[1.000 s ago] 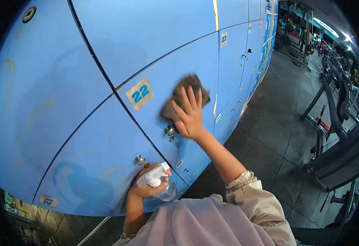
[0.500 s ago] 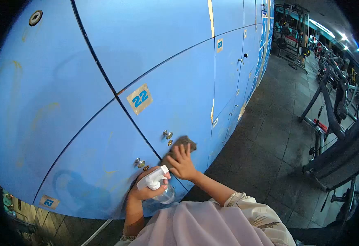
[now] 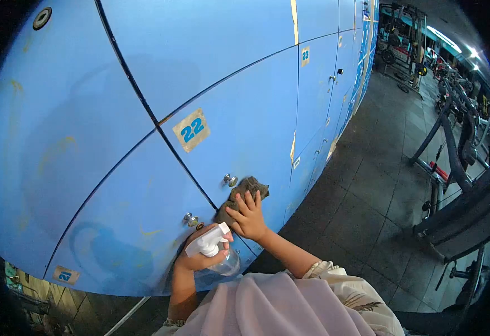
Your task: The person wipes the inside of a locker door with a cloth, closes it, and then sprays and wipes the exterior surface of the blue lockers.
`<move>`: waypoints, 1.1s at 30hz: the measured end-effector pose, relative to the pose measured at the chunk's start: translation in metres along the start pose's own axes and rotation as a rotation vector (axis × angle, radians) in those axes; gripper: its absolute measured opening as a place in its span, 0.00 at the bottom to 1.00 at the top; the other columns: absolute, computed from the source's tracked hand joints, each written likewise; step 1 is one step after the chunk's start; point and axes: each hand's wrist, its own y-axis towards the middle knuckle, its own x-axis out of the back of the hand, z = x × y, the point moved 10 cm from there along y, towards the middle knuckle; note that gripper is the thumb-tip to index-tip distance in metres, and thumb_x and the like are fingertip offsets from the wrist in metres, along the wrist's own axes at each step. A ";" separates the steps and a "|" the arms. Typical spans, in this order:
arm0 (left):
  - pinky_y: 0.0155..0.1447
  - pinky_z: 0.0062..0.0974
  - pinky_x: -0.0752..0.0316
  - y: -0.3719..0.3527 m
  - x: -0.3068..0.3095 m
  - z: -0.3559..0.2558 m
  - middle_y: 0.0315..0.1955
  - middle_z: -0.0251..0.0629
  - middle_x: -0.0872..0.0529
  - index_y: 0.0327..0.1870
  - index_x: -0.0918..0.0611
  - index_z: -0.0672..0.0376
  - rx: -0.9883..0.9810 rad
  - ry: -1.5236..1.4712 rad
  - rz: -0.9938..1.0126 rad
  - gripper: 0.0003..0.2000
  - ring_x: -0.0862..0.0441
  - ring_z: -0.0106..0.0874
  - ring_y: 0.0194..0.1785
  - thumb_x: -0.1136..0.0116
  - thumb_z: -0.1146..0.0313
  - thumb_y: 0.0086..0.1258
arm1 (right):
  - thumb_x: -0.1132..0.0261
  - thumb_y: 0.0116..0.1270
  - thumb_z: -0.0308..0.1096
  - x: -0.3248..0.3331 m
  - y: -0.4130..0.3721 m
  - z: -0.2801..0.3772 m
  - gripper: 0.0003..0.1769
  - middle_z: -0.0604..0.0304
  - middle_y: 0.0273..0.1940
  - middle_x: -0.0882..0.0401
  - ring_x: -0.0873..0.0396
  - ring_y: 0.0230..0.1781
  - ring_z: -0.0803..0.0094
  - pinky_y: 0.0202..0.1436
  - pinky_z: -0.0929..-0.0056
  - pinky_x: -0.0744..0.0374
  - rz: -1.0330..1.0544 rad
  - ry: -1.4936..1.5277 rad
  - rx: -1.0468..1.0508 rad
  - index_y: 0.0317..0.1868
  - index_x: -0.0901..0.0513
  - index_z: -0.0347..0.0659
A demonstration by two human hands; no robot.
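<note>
My right hand point(image 3: 249, 217) holds a grey-brown cloth point(image 3: 252, 186) pressed against the blue locker door numbered 22 point(image 3: 239, 106), with its fingers spread over the cloth. Just above the cloth is that door's round metal knob point(image 3: 230, 180). My left hand point(image 3: 199, 259) is closed around a clear spray bottle point(image 3: 226, 263) with a white trigger head point(image 3: 211, 241). The bottle is near the lower door numbered 21 point(image 3: 127, 224), whose knob point(image 3: 190, 219) sits just above my left hand.
More blue lockers run off to the right, among them door 23 point(image 3: 317, 84). Dark floor tiles point(image 3: 368, 185) lie beside them. Gym machines with a black padded part point(image 3: 463, 213) stand on the right, and a weight rack point(image 3: 404, 45) is farther back.
My right hand and the cloth have slid slightly up the door, and the cloth now covers the keyhole below the knob. My left hand with the spray bottle has hardly moved.
</note>
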 end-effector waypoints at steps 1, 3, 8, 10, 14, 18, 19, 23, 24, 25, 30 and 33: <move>0.43 0.22 0.26 0.000 0.001 0.001 0.40 0.34 0.22 0.46 0.23 0.63 -0.004 0.015 0.011 0.16 0.23 0.23 0.40 0.39 0.84 0.56 | 0.39 0.59 0.47 -0.002 -0.010 -0.005 0.28 0.51 0.72 0.45 0.54 0.74 0.46 0.71 0.34 0.61 0.039 -0.002 -0.039 0.62 0.26 0.58; 0.43 0.22 0.26 0.001 0.000 0.001 0.40 0.34 0.22 0.46 0.23 0.63 -0.002 0.018 0.018 0.16 0.23 0.22 0.40 0.39 0.84 0.56 | 0.39 0.60 0.46 -0.014 -0.043 -0.023 0.28 0.49 0.72 0.45 0.53 0.74 0.45 0.71 0.34 0.60 0.125 0.038 -0.134 0.63 0.26 0.56; 0.43 0.22 0.26 0.001 0.000 0.001 0.40 0.33 0.22 0.46 0.23 0.63 0.023 0.016 -0.003 0.16 0.23 0.22 0.40 0.39 0.83 0.55 | 0.41 0.62 0.43 -0.027 -0.077 -0.037 0.28 0.44 0.72 0.48 0.54 0.73 0.39 0.70 0.33 0.59 0.260 0.067 -0.220 0.64 0.28 0.49; 0.44 0.22 0.26 0.000 -0.001 -0.004 0.40 0.33 0.22 0.46 0.23 0.62 0.005 0.056 0.005 0.16 0.23 0.22 0.40 0.39 0.83 0.55 | 0.42 0.63 0.44 -0.024 -0.070 -0.033 0.28 0.41 0.72 0.50 0.56 0.73 0.36 0.69 0.30 0.60 0.199 0.106 -0.212 0.64 0.28 0.48; 0.44 0.22 0.26 -0.001 0.002 0.001 0.40 0.33 0.21 0.47 0.23 0.62 -0.011 0.051 -0.009 0.17 0.22 0.22 0.40 0.39 0.84 0.55 | 0.43 0.64 0.47 0.003 -0.001 -0.009 0.29 0.36 0.73 0.56 0.62 0.73 0.32 0.66 0.25 0.65 0.002 0.117 -0.144 0.65 0.29 0.49; 0.43 0.21 0.26 0.000 -0.001 -0.003 0.40 0.33 0.21 0.46 0.23 0.62 0.018 0.099 0.016 0.17 0.22 0.21 0.40 0.39 0.83 0.55 | 0.43 0.64 0.49 0.040 0.072 0.015 0.29 0.35 0.74 0.61 0.66 0.73 0.31 0.65 0.24 0.69 -0.150 0.167 -0.162 0.65 0.29 0.53; 0.43 0.21 0.26 0.000 -0.001 -0.002 0.40 0.33 0.21 0.46 0.23 0.62 0.039 0.100 0.020 0.17 0.22 0.21 0.40 0.39 0.84 0.55 | 0.43 0.64 0.49 0.043 0.080 0.017 0.29 0.35 0.74 0.62 0.67 0.73 0.31 0.65 0.25 0.70 -0.167 0.165 -0.172 0.65 0.29 0.54; 0.43 0.21 0.26 0.001 -0.002 -0.006 0.40 0.34 0.21 0.46 0.23 0.63 0.006 0.079 0.016 0.16 0.22 0.21 0.40 0.39 0.84 0.55 | 0.46 0.64 0.54 0.039 0.077 0.012 0.28 0.36 0.74 0.61 0.66 0.74 0.32 0.65 0.25 0.68 -0.199 0.153 -0.145 0.65 0.29 0.60; 0.43 0.21 0.26 0.000 -0.002 -0.003 0.39 0.34 0.21 0.46 0.23 0.63 0.020 0.094 0.025 0.16 0.22 0.21 0.40 0.39 0.83 0.55 | 0.47 0.65 0.54 0.036 0.071 0.011 0.28 0.36 0.74 0.61 0.66 0.74 0.33 0.65 0.25 0.67 -0.196 0.154 -0.136 0.65 0.28 0.62; 0.43 0.21 0.26 0.000 0.000 -0.001 0.39 0.34 0.21 0.45 0.23 0.63 0.033 0.111 0.036 0.16 0.22 0.22 0.40 0.39 0.83 0.55 | 0.47 0.65 0.55 0.030 0.064 0.008 0.28 0.36 0.74 0.61 0.65 0.74 0.33 0.65 0.25 0.66 -0.182 0.150 -0.123 0.65 0.28 0.62; 0.42 0.22 0.26 0.004 0.000 -0.004 0.37 0.34 0.20 0.45 0.22 0.63 0.020 0.084 0.007 0.15 0.22 0.22 0.39 0.39 0.82 0.55 | 0.47 0.64 0.56 -0.005 -0.003 -0.013 0.27 0.37 0.74 0.59 0.62 0.74 0.34 0.65 0.25 0.62 -0.093 0.099 -0.099 0.62 0.26 0.61; 0.42 0.22 0.26 0.004 0.001 -0.002 0.36 0.34 0.20 0.45 0.22 0.62 0.016 0.125 0.015 0.15 0.22 0.22 0.39 0.38 0.82 0.55 | 0.44 0.63 0.54 -0.039 -0.066 -0.033 0.26 0.37 0.73 0.58 0.60 0.73 0.33 0.67 0.27 0.61 0.092 0.089 -0.181 0.60 0.24 0.55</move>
